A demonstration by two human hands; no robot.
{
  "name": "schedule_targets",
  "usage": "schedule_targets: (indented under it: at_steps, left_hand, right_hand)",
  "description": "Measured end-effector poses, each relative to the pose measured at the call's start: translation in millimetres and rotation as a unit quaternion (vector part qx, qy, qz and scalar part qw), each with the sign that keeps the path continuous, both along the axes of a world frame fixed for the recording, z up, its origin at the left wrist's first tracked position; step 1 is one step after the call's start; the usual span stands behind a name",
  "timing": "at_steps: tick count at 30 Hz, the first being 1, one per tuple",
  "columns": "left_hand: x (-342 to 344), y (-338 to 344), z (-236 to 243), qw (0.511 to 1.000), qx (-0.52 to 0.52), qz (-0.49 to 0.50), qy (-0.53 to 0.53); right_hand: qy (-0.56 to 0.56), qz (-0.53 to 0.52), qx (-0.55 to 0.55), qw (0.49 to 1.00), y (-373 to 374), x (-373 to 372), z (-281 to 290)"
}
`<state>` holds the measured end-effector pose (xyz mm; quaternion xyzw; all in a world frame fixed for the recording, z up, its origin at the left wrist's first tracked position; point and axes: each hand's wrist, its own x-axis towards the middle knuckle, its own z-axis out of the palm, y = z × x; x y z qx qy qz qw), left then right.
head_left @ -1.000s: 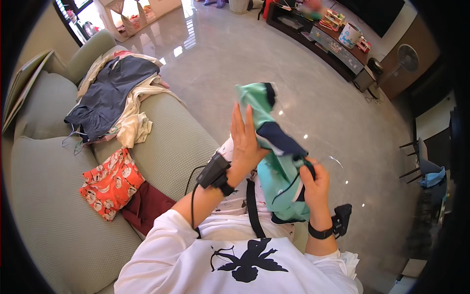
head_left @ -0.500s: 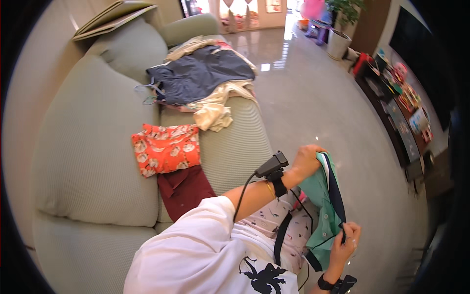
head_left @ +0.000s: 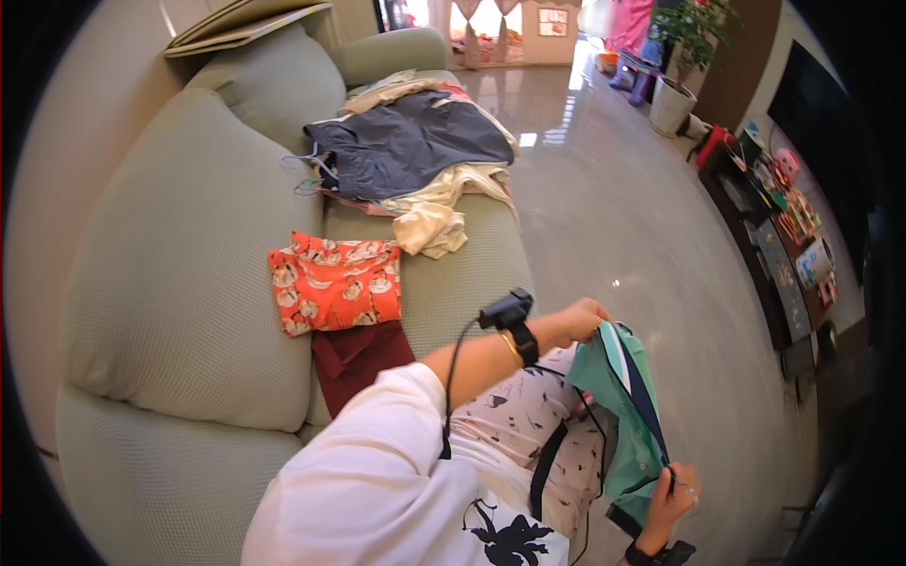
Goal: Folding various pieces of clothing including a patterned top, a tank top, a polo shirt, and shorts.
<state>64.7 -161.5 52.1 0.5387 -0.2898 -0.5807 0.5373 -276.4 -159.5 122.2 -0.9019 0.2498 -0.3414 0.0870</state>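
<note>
1. Now both hands are holding the teal garment [head_left: 596,377] stretched between them, whereas a second ago it was hanging bunched, with the left palm spread open against it.
2. The left hand [head_left: 583,322] is gripping the garment's far upper corner, its fingers closing on the cloth; their tips are partly hiding behind the fabric, so I cannot tell how they are placed.
3. The right hand [head_left: 674,498] is pinching the same dark-striped edge at its nearer end, thumb and fingers closing with no visible gap beyond the cloth.
4. Between the hands, the navy stripe [head_left: 642,389] is running in a nearly straight line, which is suggesting that the edge is under light tension and that the piece is becoming easier to line up.
5. The garment is hanging just to the right of the printed trousers [head_left: 510,406], over the floor [head_left: 585,236], and is not resting on the sofa [head_left: 472,269].
6. Meanwhile, the other clothes are staying put: the orange patterned cloth [head_left: 337,285] is overlapping the maroon cloth [head_left: 366,358], and the dark grey shorts [head_left: 415,141] are lying on the loose pile farther along the seat.
</note>
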Motion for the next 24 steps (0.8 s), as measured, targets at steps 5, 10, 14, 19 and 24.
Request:
schedule_targets:
  at_steps: [5,10,14,19,24]
  left_hand:
    - [5.3,31.1,1.1,0.971,0.109,-0.117,0.177]
    - [-4.7,42.9,3.2,0.95,0.14,-0.192,0.205]
    - [-17.0,45.1,9.2,0.965,0.067,-0.178,0.183]
    - [-47.9,53.0,15.4,0.89,-0.003,-0.148,0.432]
    - [-66.4,36.6,1.6,0.929,0.006,-0.096,0.356]
  right_hand:
    - [-0.067,-0.025,0.014,0.997,-16.1,-12.4,-2.6]
    - [-0.119,-0.133,0.07,0.981,-33.3,-3.4,-24.1]
    - [-0.184,-0.198,0.088,0.959,-45.3,-0.2,-32.2]
    - [-0.273,-0.213,0.127,0.929,-49.9,25.2,-44.8]
    - [-0.294,-0.205,0.345,0.867,-28.0,56.6,-45.5]
